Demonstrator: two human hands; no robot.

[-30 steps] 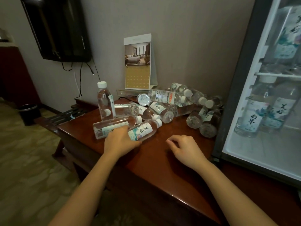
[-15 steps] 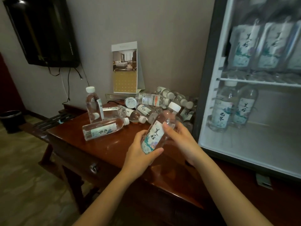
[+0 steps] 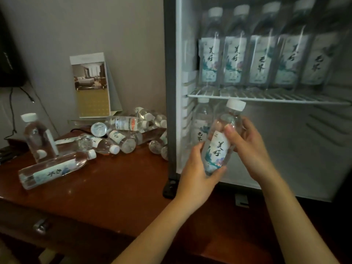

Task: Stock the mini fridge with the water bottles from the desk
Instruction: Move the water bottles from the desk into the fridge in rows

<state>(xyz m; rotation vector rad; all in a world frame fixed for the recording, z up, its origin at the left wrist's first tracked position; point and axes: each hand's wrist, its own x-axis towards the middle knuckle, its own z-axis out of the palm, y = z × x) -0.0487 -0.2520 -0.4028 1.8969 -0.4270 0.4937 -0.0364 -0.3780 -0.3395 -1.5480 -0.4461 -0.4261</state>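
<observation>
Both hands share one bottle, tilted, at the fridge's open front under the shelf: left grip wraps its base, right grip closes on its shoulder. More bottles heaped at the surface's back edge.

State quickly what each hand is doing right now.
Left hand: closed around the lower part of the water bottle.
Right hand: holding the same bottle's upper part.

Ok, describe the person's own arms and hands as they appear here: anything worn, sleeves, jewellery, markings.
Both forearms are bare as far as the frame shows, with no sleeve in view. The left hand and the right hand wear no gloves. No ring, watch, bracelet or marking shows on either wrist or on the fingers in view. The fingernails look short and unpainted, though the dim light makes that hard to confirm.
</observation>
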